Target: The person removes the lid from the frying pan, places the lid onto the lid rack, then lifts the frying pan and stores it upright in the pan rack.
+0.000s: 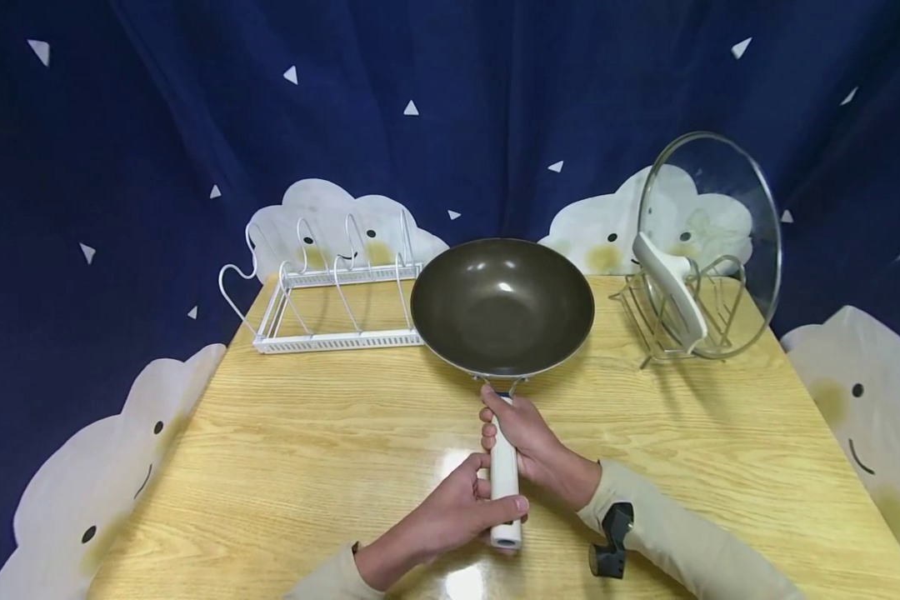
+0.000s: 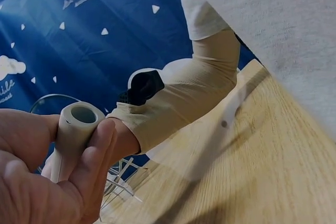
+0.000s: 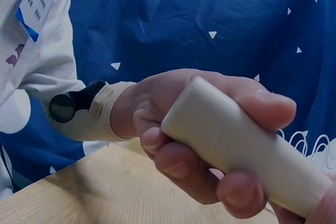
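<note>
One frying pan (image 1: 502,308), one white rack (image 1: 337,342), one wire stand (image 1: 675,356) and one glass lid (image 1: 720,233) were in view at a single wooden table (image 1: 307,467), before a dark blue curtain (image 1: 495,83). Two hands held the pan's one handle (image 1: 503,467): the right hand (image 1: 532,433) was wrapped round its far part, next to the bowl, and the left hand (image 1: 457,508) gripped the near end between thumb and curled fingers.

The pan was in the middle, between the rack on the left and the lid standing in the wire stand on the right; whether its base touched the table could not be told. Its long axis ran near to far, bowl far and handle pointing near, with the open side showing. The bowl was round, deep and brown inside, shiny with highlights; the handle was cream-white, with a hole in its end.
</note>
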The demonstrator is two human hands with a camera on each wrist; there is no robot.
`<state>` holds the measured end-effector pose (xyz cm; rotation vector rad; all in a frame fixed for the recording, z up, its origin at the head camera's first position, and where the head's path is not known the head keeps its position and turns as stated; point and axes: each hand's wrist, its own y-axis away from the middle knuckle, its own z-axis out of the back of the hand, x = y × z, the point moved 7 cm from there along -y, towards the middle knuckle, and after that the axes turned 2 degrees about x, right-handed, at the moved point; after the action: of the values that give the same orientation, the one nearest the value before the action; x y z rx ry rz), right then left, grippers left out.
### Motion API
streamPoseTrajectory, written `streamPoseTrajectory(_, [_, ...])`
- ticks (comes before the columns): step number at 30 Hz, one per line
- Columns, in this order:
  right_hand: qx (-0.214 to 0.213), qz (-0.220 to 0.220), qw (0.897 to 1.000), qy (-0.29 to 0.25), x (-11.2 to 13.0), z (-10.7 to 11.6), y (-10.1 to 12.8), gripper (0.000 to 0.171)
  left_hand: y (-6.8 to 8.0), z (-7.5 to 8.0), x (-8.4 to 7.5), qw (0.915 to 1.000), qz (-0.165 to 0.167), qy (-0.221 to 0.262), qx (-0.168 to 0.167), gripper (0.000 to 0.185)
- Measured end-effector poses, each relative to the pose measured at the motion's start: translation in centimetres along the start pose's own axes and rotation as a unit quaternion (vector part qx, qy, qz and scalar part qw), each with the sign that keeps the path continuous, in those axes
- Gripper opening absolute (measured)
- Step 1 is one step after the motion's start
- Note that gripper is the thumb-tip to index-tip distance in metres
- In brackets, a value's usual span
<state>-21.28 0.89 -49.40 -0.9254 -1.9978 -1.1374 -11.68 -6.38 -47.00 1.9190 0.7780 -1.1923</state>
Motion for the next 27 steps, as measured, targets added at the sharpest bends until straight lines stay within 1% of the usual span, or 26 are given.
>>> streamPoseTrajectory(6, [0.003, -0.003, 1.000, 0.003, 0.07, 0.01, 0.05, 0.019, -0.25, -0.08, 0.08, 0.9999, 0.010, -0.001, 0.011, 0.059])
streamPoseTrajectory(12, [-0.004, -0.005, 1.000, 0.002, -0.04, 0.10, -0.10, 0.020, -0.24, -0.08, -0.09, 0.9998, 0.005, -0.014, 0.016, 0.054])
streamPoseTrajectory(15, [-0.011, -0.005, 1.000, 0.000, -0.10, 0.13, -0.17, 0.021, -0.23, 0.01, -0.15, 0.9998, 0.000, -0.020, 0.005, 0.052])
streamPoseTrajectory(20, [-0.022, -0.004, 1.000, -0.001, -0.31, 0.16, -0.16, 0.022, -0.20, 0.07, 0.07, 0.9999, 0.000, -0.012, -0.011, 0.053])
streamPoseTrajectory(27, [-0.028, -0.001, 1.000, -0.001, -0.29, 0.11, -0.01, 0.023, -0.21, 0.18, 0.18, 0.9994, -0.008, -0.028, -0.019, 0.052])
